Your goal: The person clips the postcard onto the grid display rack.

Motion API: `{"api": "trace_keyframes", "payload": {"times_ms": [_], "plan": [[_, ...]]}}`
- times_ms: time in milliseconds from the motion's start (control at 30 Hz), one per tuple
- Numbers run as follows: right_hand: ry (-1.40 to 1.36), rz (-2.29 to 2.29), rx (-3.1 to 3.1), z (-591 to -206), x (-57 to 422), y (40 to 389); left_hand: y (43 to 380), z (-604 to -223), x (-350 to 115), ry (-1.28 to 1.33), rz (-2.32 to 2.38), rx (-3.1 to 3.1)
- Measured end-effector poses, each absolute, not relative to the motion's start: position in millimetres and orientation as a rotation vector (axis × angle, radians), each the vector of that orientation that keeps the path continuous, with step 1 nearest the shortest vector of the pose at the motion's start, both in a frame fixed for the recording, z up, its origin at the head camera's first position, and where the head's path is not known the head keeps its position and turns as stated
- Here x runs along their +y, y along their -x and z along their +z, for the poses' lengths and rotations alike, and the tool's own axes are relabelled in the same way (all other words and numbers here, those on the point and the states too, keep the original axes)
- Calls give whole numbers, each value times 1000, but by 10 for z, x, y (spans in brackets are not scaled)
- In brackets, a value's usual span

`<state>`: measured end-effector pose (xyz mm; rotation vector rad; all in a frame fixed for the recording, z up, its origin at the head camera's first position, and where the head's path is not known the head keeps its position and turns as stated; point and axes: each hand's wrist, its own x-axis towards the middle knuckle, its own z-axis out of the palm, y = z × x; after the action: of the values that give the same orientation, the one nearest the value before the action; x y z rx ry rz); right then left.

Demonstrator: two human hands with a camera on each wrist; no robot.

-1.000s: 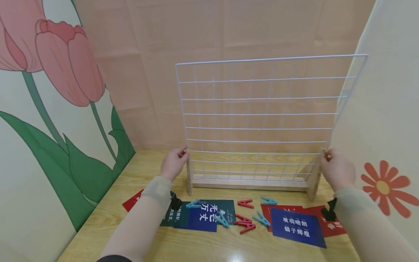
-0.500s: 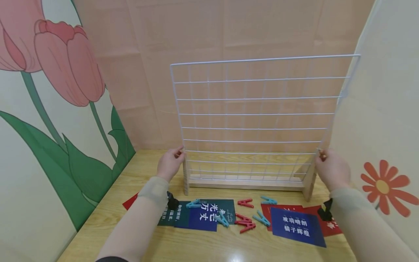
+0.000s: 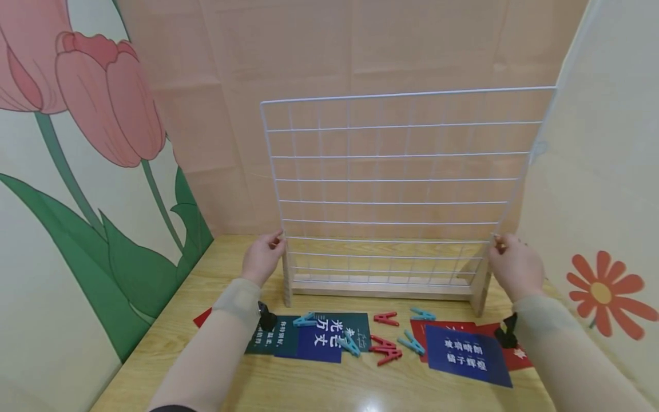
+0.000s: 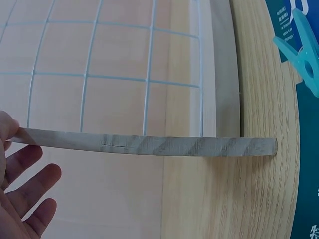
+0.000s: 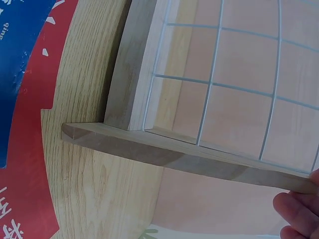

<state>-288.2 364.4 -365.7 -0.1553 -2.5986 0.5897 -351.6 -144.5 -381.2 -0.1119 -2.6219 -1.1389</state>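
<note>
A white wire grid rack (image 3: 401, 180) stands upright in a wooden base (image 3: 381, 287) on the table. My left hand (image 3: 261, 256) pinches the top of the base's left side board (image 4: 149, 144) between thumb and index finger; its other fingers hang loosely below in the left wrist view. On the opposite side, my right hand (image 3: 516, 266) pinches the upper end of the right side board (image 5: 189, 167). In the right wrist view only fingertips show, at the lower right corner. The wire grid rises above both hands.
In front of the rack lie blue clothespins (image 3: 412, 343), red clothespins (image 3: 386, 319) and printed cards: green (image 3: 278, 337), blue (image 3: 469, 356) and red (image 3: 419, 332). A beige backdrop (image 3: 231, 143) hangs behind. Walls with flower pictures flank the wooden table (image 3: 401, 395).
Both hands have shifted the rack and its base a little to the left across the table. The clothespins and cards have stayed where they were.
</note>
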Motion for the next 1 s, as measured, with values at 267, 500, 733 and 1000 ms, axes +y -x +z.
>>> {"api": "trace_keyframes", "payload": {"times_ms": [267, 500, 733, 1000], "plan": [[141, 570, -2603, -3664, 3604, 2895, 3512, -3809, -1499, 110, -1134, -2618], [130, 545, -2588, -3670, 3586, 2901, 3502, -3803, -1532, 97, -1125, -2618], [129, 530, -2570, -3652, 3545, 2881, 3487, -3806, -1542, 98, -1130, -2607], [129, 537, -2569, -3638, 3496, 2847, 3462, -3793, -1562, 72, -1129, -2619]]}}
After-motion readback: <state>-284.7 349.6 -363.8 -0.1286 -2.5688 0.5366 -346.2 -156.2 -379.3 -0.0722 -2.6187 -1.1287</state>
